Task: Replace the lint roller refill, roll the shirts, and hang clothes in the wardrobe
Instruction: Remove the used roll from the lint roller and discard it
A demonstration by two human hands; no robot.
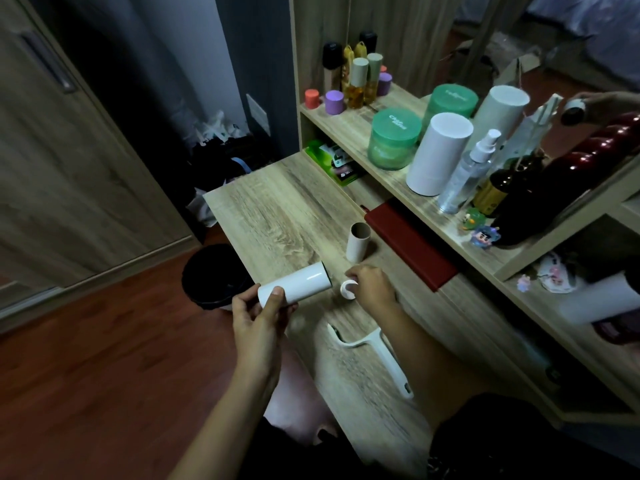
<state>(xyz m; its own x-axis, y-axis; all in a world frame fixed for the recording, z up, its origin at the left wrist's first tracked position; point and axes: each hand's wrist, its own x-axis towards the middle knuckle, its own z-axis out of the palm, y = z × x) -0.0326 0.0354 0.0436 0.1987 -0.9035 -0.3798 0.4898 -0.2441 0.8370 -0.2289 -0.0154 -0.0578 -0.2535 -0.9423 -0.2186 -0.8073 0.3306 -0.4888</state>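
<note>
My left hand (258, 322) grips a white lint roller refill (298, 284) at its near end, holding it level above the front edge of the wooden desk (277, 216). My right hand (372, 285) pinches a small white end cap (347, 290) just right of the refill's open end, a small gap between them. The white lint roller handle (379, 351) lies bare on the desk near me. An empty cardboard core (358, 242) stands upright behind my right hand.
A dark red book (408, 244) lies right of the core. The shelf holds green jars (393, 138), white cylinders (438, 154), a spray bottle (467, 173) and small bottles. A black bin (211, 275) stands on the floor left of the desk.
</note>
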